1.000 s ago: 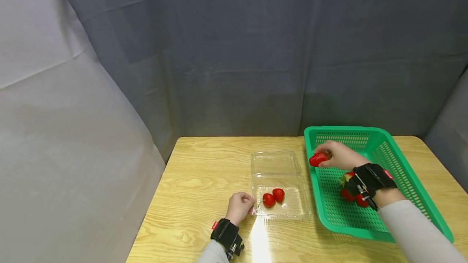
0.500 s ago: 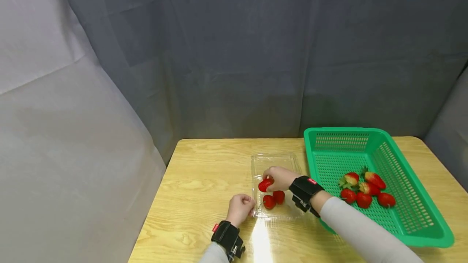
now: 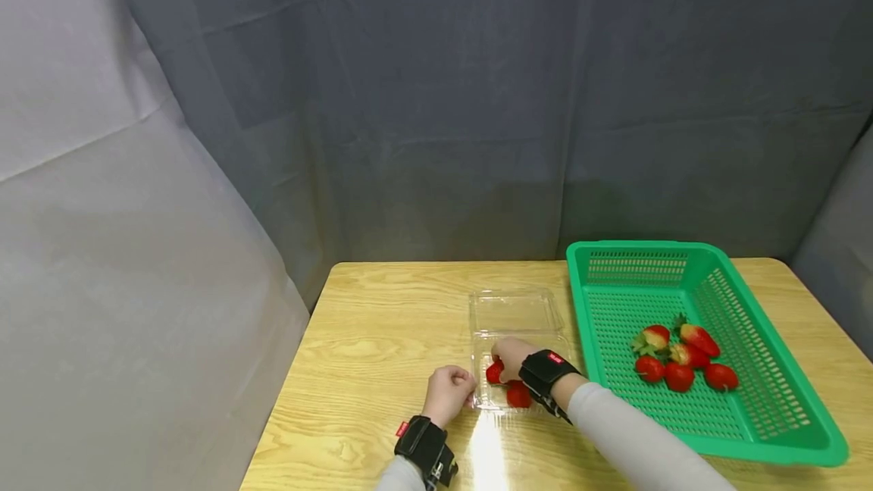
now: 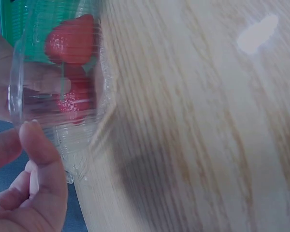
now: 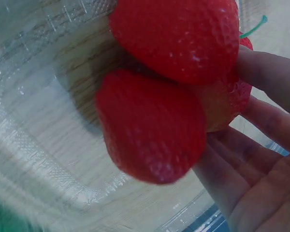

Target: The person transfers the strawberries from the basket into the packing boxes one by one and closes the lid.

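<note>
A clear hinged container lies unfolded on the table, its lid half farther back. At its near left edge, my left hand pinches the rim between thumb and finger; the left wrist view shows the hand beside the clear wall. Inside the near half, my right hand reaches down with its fingers round a strawberry. Another strawberry lies just in front of it. Three strawberries touch in the right wrist view, the rear one between the fingers of the right hand.
To the right stands a green basket with several strawberries on its floor, close beside the container. The wooden table is bounded by a dark grey cloth behind and a light cloth at left.
My right hand has carried a strawberry from over the basket leftward and down into the container's near half. The strawberries there have shifted. My left hand stays at the rim.
</note>
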Demonstrator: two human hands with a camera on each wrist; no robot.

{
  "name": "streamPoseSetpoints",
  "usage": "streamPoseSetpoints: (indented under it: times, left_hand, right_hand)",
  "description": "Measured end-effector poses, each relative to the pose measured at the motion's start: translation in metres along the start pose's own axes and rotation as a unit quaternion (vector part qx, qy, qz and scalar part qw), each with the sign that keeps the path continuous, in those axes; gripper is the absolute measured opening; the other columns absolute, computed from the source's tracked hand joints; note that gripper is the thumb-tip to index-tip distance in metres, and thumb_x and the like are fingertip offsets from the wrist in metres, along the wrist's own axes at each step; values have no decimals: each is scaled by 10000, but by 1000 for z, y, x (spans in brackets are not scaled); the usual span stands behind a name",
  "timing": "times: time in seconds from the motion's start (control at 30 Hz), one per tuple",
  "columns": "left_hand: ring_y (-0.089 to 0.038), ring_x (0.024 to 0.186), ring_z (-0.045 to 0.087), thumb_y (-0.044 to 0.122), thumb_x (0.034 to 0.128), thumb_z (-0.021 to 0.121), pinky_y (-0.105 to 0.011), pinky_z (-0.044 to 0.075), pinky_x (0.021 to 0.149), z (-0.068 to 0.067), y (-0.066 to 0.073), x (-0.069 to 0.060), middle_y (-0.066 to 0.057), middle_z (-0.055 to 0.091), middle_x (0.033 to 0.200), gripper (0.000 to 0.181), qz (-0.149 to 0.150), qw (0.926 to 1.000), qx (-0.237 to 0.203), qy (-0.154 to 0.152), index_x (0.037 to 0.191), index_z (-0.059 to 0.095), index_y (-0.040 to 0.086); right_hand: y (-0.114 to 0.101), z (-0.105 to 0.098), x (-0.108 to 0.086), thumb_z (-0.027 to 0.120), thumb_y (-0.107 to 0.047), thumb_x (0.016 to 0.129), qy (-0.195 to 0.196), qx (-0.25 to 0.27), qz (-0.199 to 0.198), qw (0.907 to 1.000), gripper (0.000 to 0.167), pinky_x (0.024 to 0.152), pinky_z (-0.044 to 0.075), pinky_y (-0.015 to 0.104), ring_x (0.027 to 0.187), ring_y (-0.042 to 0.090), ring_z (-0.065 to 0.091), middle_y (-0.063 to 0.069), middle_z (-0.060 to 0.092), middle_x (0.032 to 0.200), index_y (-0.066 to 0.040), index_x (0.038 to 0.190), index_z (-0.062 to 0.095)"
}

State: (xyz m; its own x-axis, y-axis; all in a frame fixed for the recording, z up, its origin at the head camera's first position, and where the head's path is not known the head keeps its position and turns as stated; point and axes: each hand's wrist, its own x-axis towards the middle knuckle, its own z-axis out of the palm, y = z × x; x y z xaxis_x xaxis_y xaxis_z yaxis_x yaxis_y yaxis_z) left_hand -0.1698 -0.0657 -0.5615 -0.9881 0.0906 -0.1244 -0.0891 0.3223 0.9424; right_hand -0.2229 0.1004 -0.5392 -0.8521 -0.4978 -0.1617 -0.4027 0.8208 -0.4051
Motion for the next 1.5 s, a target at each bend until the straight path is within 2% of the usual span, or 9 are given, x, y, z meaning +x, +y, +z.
streamPoseSetpoints:
  times: [0.23, 0.33, 0.43, 0.53, 0.63, 0.73, 0.93, 1.17, 1.5]
  left_hand:
    - [-92, 450, 532, 18, 819, 630, -230, 473, 430, 2, 1, 2, -5, 537, 551, 108, 8, 10000, 40, -5, 725, 600, -25]
    - [-97, 452, 532, 20, 824, 627, -225, 465, 428, 3, 1, 1, -1, 531, 549, 109, -4, 10000, 79, -24, 727, 602, -22]
    - [-112, 460, 539, 21, 825, 627, -224, 463, 429, 3, 0, -1, -12, 538, 555, 104, -19, 9999, 121, -2, 733, 604, -21]
    - [-121, 464, 548, 25, 824, 630, -229, 469, 430, 2, -1, -2, -22, 547, 563, 97, 6, 9999, 155, 10, 743, 607, -22]
    - [-121, 465, 549, 21, 823, 632, -246, 485, 437, 0, -1, -2, -27, 549, 571, 90, 3, 9999, 137, 20, 752, 607, -28]
    - [-123, 468, 551, 17, 822, 634, -276, 504, 451, 0, 0, -3, -25, 543, 577, 88, -8, 10000, 74, 25, 757, 603, -33]
    - [-144, 472, 560, 17, 818, 637, -287, 504, 451, 1, 1, -2, -18, 537, 568, 92, -45, 10000, 41, 28, 750, 600, -33]
    - [-101, 453, 540, 32, 817, 644, -252, 488, 439, 3, 0, -2, 7, 529, 552, 106, -66, 10000, 64, 38, 734, 601, -18]
    - [-99, 463, 542, 33, 820, 641, -259, 496, 445, 3, 0, -2, 4, 532, 565, 100, -65, 9999, 109, 71, 744, 607, -21]
  right_hand:
    - [19, -1, 6, 779, -130, 695, -262, 193, -37, 9995, 363, 750, 483, 346, 836, 223, 586, 123, 635, 930, -7, 995, 615]
    - [16, -37, -7, 726, -176, 767, -289, 694, -213, 9969, 413, 811, 479, 390, 957, 285, 584, 160, 614, 1051, -22, 1122, 580]
    - [4, -99, -33, 688, -161, 808, -94, 1031, -258, 9943, 420, 810, 482, 438, 1002, 346, 563, 181, 595, 1093, -11, 1178, 555]
    - [18, -142, -58, 672, -184, 828, 332, 872, -282, 9952, 432, 774, 493, 411, 990, 328, 563, 158, 595, 1088, -11, 1202, 543]
    - [48, -161, -78, 686, -159, 813, 406, 584, 10, 9975, 422, 729, 498, 388, 953, 327, 571, 163, 593, 1053, -7, 1183, 551]
    - [81, -160, -94, 710, -106, 779, -20, 461, 355, 9983, 403, 676, 497, 367, 900, 331, 572, 175, 582, 1005, -8, 1142, 568]
    - [129, -125, -120, 715, 31, 718, -958, 552, 923, 9896, 376, 568, 439, 319, 760, 270, 550, 180, 570, 931, 20, 1069, 581]
    - [156, -86, -131, 710, 148, 645, -977, 687, 1023, 9876, 346, 575, 469, 315, 838, 329, 551, 195, 589, 964, 7, 941, 600]
    - [162, -70, -132, 662, 230, 604, -945, 917, 1026, 9860, 353, 526, 437, 265, 732, 210, 490, 56, 592, 846, -36, 828, 602]
